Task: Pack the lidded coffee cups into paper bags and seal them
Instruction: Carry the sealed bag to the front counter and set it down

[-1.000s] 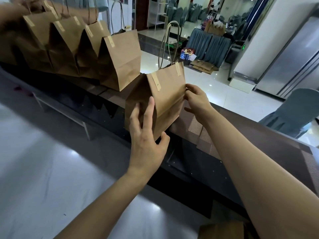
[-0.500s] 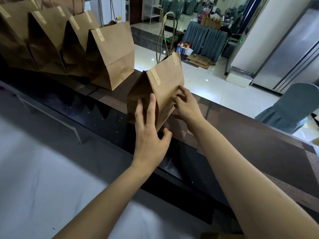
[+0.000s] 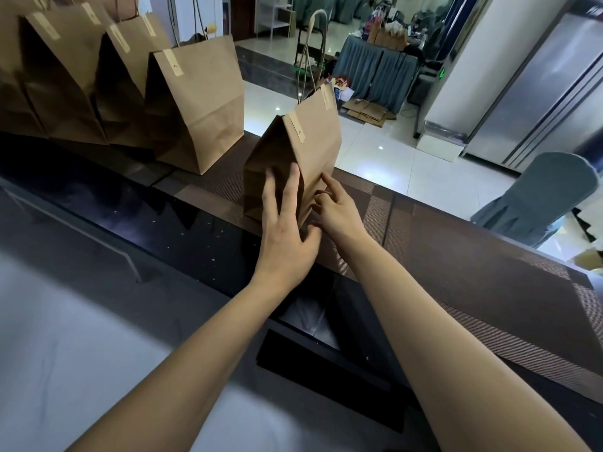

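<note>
Now, bag in hand: a sealed kraft paper bag point(image 3: 310, 148) stands upright on the brown woven runner point(image 3: 473, 265) that covers the raised counter ledge, slightly tilted toward two o'clock in the head view.
Seal: its top is folded shut and two pale sticker strips point(image 3: 296, 128) hold the fold; the twine handles point(image 3: 310, 60) rise above it at twelve o'clock.
My left hand point(image 3: 287, 236): I lay it flat against the bag's near corner, fingers point(image 3: 290, 187) straight and spread upward, thumb out toward three o'clock at the bag's base. It presses and does not clasp.
My right hand point(image 3: 339, 210): it sits just beside my left, at three o'clock from it, on the bag's broad face low down. The forefinger stretches up along the paper; the other fingers are bent against the bag. Whether they pinch any paper I cannot tell.
Coffee cups: none visible; the closed bag hides whatever it holds.
Row of finished bags point(image 3: 195, 102): more kraft bags of the same kind stand along the ledge at ten to eleven o'clock from mine, tops folded, sticker strips on each. The nearest stands apart from the one I touch.
Near counter: a pale work surface point(image 3: 65, 353) lies below the ledge at seven o'clock.
Beyond the ledge: a covered chair point(image 3: 535, 197) at three o'clock, and a steel refrigerator point(image 3: 554, 93) at two o'clock.
</note>
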A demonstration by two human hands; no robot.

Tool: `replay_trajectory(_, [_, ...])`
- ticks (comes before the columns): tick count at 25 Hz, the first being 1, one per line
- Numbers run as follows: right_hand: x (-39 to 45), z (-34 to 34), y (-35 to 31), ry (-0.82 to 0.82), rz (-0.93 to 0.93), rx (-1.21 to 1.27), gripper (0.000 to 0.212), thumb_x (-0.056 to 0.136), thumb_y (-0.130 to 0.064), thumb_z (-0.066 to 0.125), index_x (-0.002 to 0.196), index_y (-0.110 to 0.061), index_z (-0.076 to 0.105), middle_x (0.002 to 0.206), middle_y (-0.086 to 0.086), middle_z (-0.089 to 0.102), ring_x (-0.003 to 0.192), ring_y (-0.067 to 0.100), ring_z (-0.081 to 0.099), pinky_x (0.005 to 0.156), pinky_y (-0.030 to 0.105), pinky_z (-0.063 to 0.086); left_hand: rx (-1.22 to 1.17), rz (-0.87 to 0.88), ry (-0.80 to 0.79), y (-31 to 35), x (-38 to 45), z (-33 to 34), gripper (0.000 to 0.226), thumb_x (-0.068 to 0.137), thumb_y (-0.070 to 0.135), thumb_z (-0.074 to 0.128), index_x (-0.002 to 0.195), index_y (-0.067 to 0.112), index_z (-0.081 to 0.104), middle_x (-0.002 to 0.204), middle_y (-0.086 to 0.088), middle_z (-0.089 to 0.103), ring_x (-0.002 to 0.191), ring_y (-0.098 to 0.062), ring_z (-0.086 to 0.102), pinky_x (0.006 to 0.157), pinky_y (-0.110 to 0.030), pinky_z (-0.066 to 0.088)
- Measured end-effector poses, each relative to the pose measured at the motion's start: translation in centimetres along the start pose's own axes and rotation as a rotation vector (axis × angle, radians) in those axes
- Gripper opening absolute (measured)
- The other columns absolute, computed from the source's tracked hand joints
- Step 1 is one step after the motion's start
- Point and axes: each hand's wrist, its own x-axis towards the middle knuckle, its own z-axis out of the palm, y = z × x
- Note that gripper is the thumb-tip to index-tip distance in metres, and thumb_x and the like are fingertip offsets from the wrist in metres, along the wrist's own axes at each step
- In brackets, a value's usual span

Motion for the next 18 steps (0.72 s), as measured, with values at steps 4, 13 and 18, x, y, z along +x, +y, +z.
replay_trajectory(4, [1.8,-0.2,0.7,-0.006,0.015,0.011,0.07,0.08,-0.033,0.046,0.15,-0.035,0.044,0.143,0.0,0.059,0.131,0.018,0.056,0.111,0.047,0.046,-0.007,0.004,-0.038,-0.4,0.9,0.4,0.094,0.089,0.002,0.06,0.162,0.034,0.01,0.169,-0.002,-0.008,0.156,-0.021,0.006,0.125,-0.046,0.025])
replay_trajectory(13, [1.0,-0.1,-0.3,0.002,-0.007,-0.047,0.057,0.097,-0.018,0.047,0.153,-0.027,0.041,0.137,0.005,0.062,0.124,0.018,0.06,0.108,0.047,0.049,-0.06,-0.027,-0.032,-0.2,0.6,0.3,0.089,0.09,0.008,0.063,0.162,0.032,0.017,0.169,-0.004,-0.001,0.156,-0.02,0.01,0.125,-0.042,0.026])
replay_trajectory(18, [-0.4,-1.3,-0.3,-0.001,-0.092,-0.296,0.057,0.101,-0.028,0.05,0.156,-0.027,0.035,0.146,0.009,0.054,0.133,0.02,0.053,0.114,0.042,0.042,0.06,-0.071,-0.082,0.0,-0.4,-0.3,0.076,0.094,0.016,0.062,0.159,0.031,0.026,0.166,-0.003,0.016,0.152,-0.023,0.018,0.122,-0.041,0.027])
